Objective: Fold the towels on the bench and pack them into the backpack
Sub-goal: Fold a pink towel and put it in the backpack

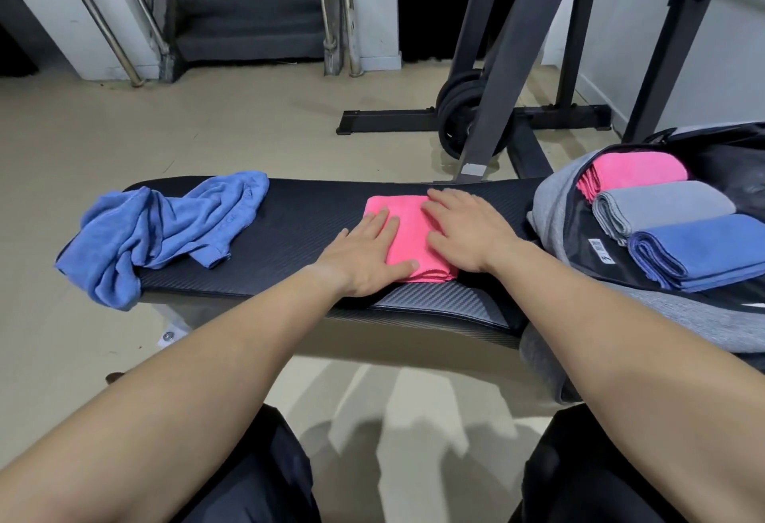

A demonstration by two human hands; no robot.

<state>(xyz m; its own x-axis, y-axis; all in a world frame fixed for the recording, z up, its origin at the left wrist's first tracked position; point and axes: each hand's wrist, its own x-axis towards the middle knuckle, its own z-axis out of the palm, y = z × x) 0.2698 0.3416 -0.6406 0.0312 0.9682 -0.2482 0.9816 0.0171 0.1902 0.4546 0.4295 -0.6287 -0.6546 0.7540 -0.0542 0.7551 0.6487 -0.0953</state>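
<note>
On the middle of the black bench (289, 228), found a folded pink towel (407, 233) lying flat. Logged left hand (368, 257) pressed flat on its left part, fingers straight and close together, thumb stretched along the near edge; gripped nothing. Logged right hand (463, 228) flat on its right side, fingers straight and slightly spread, heel of the palm down on the bench pad; pressed only, held nothing. Could see just the strip of pink between the two hands, plus the far left corner and the near folded edge.

At the left end of the bench, noted a crumpled blue towel (165, 228), unfolded, spilling over the end and the near edge, well apart from the hands.

At the right end, noted an open grey backpack (554, 208) lying just beside the right hand. Counted three folded towels in a row inside it, side by side: packed pink towel (637, 170) farthest, grey towel (662, 206) in the middle, folded blue towel (703, 253) nearest.

Behind the bench, recorded a dark rack (509, 67) on the floor with weight plates (459, 108) at its foot, one slanted upright coming down right behind the pad. Farther back, saw stairs (248, 5) flanked by metal handrails (95, 13). Noted both bare forearms crossing the near edge of the bench and hiding part of the pad.
</note>
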